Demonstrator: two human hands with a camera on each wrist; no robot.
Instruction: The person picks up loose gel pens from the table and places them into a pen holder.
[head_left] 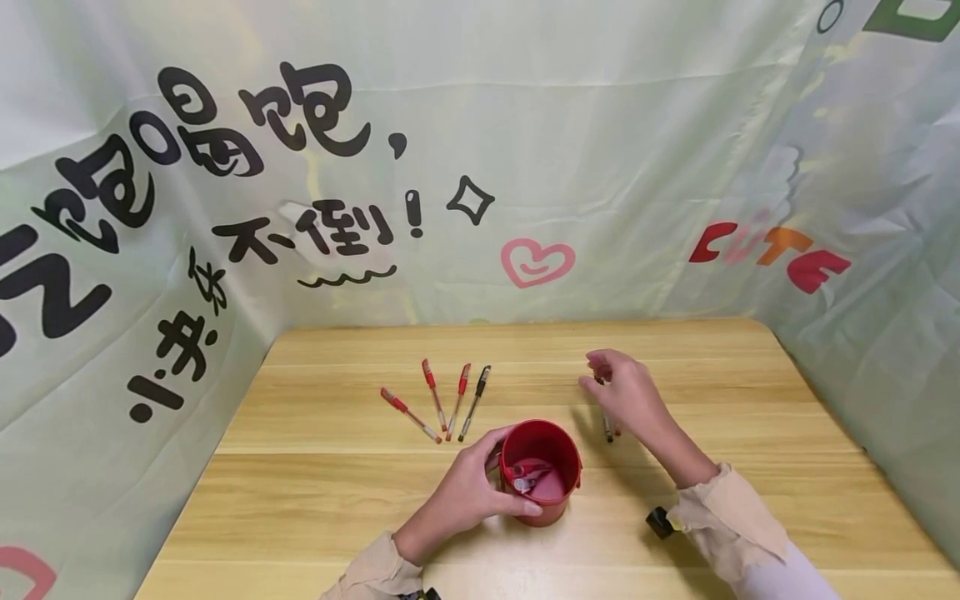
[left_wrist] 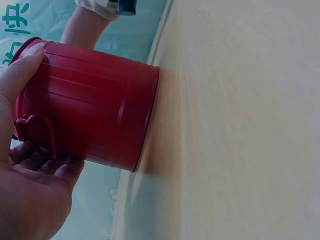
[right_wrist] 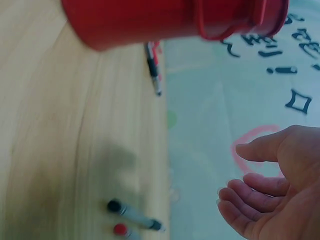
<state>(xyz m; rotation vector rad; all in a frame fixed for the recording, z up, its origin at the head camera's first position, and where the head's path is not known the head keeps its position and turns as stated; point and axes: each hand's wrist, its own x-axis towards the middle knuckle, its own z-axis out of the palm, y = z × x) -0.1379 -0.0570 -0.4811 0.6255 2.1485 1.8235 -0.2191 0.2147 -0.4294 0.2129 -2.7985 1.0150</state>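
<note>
My left hand grips the side of a red metal bucket, thumb at the front near the rim in the head view. A few pen ends show inside it. My right hand hovers over the right of the table, thumb and fingers apart and holding nothing in the right wrist view. Beneath it lie a black pen and a red pen, partly hidden by the hand in the head view. Left of the bucket lie red pens and a black pen.
The wooden table has a printed fabric backdrop behind it and at both sides. A dark camera mount sticks out from the right wrist.
</note>
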